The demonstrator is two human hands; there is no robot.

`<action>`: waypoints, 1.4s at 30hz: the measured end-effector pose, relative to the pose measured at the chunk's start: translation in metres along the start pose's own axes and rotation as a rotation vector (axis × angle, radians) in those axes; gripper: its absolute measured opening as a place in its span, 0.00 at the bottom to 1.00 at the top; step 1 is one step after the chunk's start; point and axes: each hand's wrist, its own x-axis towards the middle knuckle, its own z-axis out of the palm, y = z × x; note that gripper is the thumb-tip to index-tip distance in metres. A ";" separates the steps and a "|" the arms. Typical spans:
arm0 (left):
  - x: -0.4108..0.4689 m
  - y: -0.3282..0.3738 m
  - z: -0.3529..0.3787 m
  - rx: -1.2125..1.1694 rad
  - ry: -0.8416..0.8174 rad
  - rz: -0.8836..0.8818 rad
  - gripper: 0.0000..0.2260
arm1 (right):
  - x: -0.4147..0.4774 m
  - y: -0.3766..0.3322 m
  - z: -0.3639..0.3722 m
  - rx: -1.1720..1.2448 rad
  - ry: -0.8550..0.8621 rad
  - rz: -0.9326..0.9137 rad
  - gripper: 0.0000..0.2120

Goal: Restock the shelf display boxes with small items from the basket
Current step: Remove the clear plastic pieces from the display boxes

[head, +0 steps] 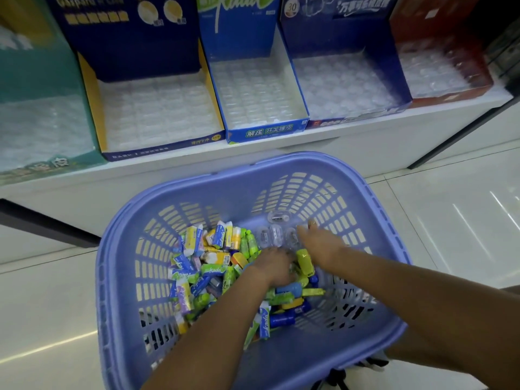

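Nearest in, the left hand (274,267) is sitting with curled fingers buried in the heap of small items (202,266) at the middle of the basket (102,263); whether it is gripping one, I cannot tell. Just beyond, the right hand (319,244) is lying relaxed, fingers straight, holding nothing, its tips at the clear capsules (274,235) by the basket's far wall, so it is the nearer hand for those. The packets are lying jumbled, long axes pointing every way, in green, yellow and blue wrappers, some printed Kada. Past the far rim, up on the shelf (365,123), the blue display box (266,130) is waiting ahead of and above both hands, its clear tray showing no stock.
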 end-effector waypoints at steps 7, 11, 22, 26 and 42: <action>-0.001 0.009 0.001 0.093 -0.080 -0.049 0.22 | 0.002 -0.004 0.013 0.330 -0.188 0.193 0.23; -0.002 0.009 -0.007 0.017 -0.140 -0.034 0.18 | 0.002 -0.011 0.017 0.375 -0.272 0.089 0.23; -0.015 -0.009 -0.021 -0.289 -0.043 -0.145 0.12 | 0.022 -0.014 -0.013 0.073 -0.029 0.010 0.22; -0.010 -0.015 -0.021 -0.193 -0.190 -0.117 0.11 | 0.022 -0.012 0.001 0.173 0.023 0.031 0.27; 0.007 -0.013 -0.001 -0.141 0.296 -0.497 0.28 | 0.048 -0.007 0.017 0.109 0.025 -0.028 0.22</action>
